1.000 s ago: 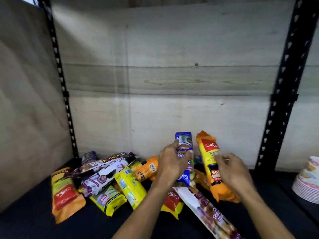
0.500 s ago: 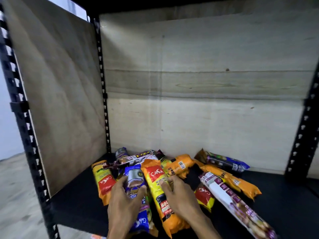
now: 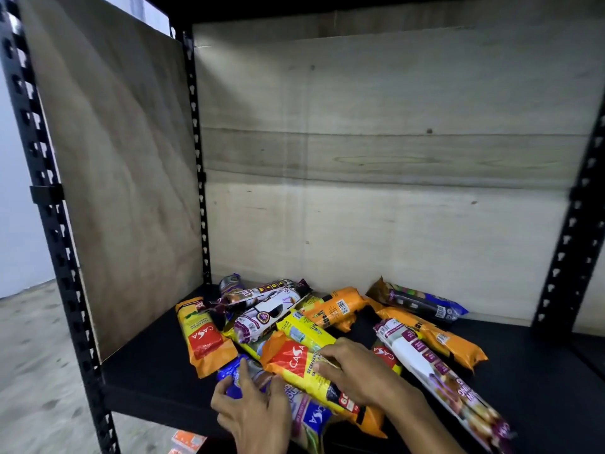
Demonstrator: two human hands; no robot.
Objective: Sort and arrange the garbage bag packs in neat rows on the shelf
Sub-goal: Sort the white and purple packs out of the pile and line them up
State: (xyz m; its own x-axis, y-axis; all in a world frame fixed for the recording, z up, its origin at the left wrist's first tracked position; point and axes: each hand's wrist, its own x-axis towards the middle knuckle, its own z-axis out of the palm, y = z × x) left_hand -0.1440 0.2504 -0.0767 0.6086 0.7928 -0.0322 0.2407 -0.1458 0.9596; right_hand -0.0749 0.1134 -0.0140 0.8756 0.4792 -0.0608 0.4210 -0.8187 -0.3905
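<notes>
While the left hand [image 3: 253, 411] curls its grip around the near end of a blue garbage bag pack [image 3: 307, 417], the right hand [image 3: 355, 371] clamps fingers and thumb on an orange-and-yellow Casa pack [image 3: 301, 365]. Both packs lie at the near edge of the black shelf [image 3: 147, 371], long axes running from far left to near right, with the rest of the heap just beyond.

Garbage bag packs [image 3: 327, 326] — orange, yellow, blue, white — jumbled flat, overlapping, on black shelf [image 3: 150, 365]
</notes>
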